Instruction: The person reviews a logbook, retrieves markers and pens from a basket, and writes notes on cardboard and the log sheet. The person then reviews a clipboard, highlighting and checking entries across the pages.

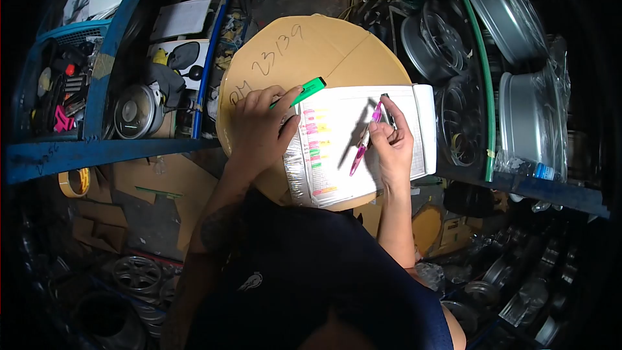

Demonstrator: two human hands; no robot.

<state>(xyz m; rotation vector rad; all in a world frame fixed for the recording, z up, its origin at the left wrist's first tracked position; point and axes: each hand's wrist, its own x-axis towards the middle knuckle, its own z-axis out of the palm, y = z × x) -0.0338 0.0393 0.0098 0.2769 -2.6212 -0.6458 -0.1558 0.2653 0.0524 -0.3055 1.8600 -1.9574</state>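
My left hand [256, 120] rests at the left edge of an open notebook [350, 185], its fingers closed around a green highlighter [310, 91] whose dark end points up and right. Above the page, my right hand [394, 149] pinches a pink pen [358, 155], held slanted with one end low and to the left. A small dark object shows by the right fingertips; I cannot make out what it is. The page bears ruled rows, with pink, yellow and green marks down its left side. Under the notebook lies a round cardboard piece [278, 58] with handwritten numbers.
Metal wheel rims [521, 116] fill the rack on the right, behind a green post [476, 58]. A blue shelf frame [116, 155] with tools and parts stands on the left. A tape roll [74, 183] hangs below it. Cardboard and more rims lie lower down.
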